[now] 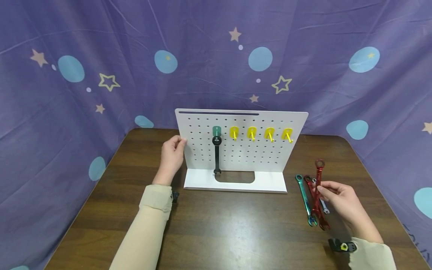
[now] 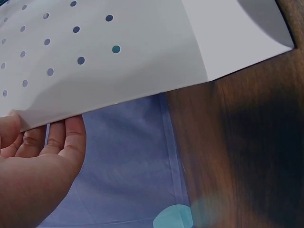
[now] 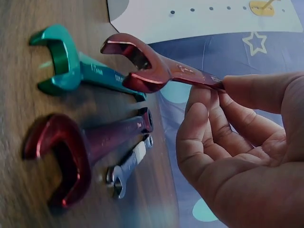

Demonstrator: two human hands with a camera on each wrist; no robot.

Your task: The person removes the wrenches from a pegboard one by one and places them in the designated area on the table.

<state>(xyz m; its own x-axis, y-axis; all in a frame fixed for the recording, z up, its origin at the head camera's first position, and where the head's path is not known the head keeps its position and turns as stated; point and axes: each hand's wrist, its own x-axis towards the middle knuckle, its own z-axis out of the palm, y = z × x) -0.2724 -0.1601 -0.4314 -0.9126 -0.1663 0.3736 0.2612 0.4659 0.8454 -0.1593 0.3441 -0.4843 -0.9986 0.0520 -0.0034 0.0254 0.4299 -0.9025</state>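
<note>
A white pegboard stands upright on the table. My left hand pinches its left edge; in the left wrist view the thumb is on the front and the fingers lie behind. Over at the right, my right hand holds a red combination wrench by its shaft between thumb and fingers, ring end up. In the right wrist view its open end is above the other wrenches. A green wrench, a second red wrench and a small silver wrench lie on the tabletop beneath.
A black wrench hangs from a green hook on the board. To its right is a row of several yellow hooks with nothing on them. Behind the wooden table hangs a purple curtain.
</note>
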